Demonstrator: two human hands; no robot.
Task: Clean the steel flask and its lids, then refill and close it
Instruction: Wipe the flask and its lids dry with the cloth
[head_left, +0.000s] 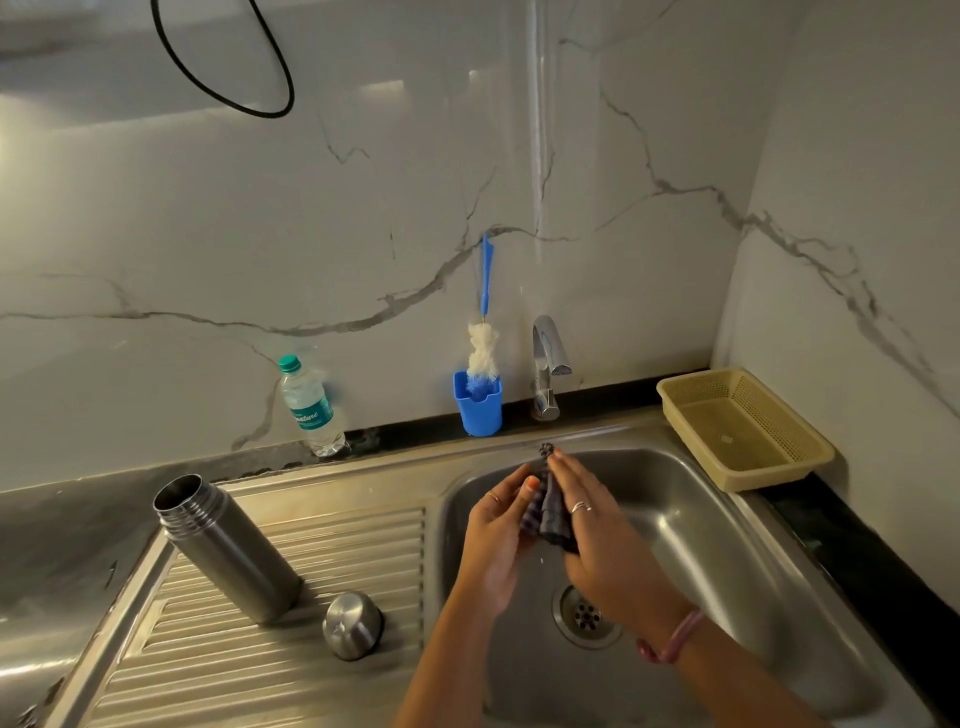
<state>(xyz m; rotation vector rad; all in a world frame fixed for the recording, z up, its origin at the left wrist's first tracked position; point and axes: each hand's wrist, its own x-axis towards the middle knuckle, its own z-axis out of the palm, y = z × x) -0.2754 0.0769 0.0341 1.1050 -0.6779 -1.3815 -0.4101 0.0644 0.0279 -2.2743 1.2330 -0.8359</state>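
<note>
- My hands (550, 525) cover most of the dark cloth (551, 506) between them.
- At 6 o'clock, my forearms run off the edge.
- The flask (223, 545) interior is too dark to read.
</note>
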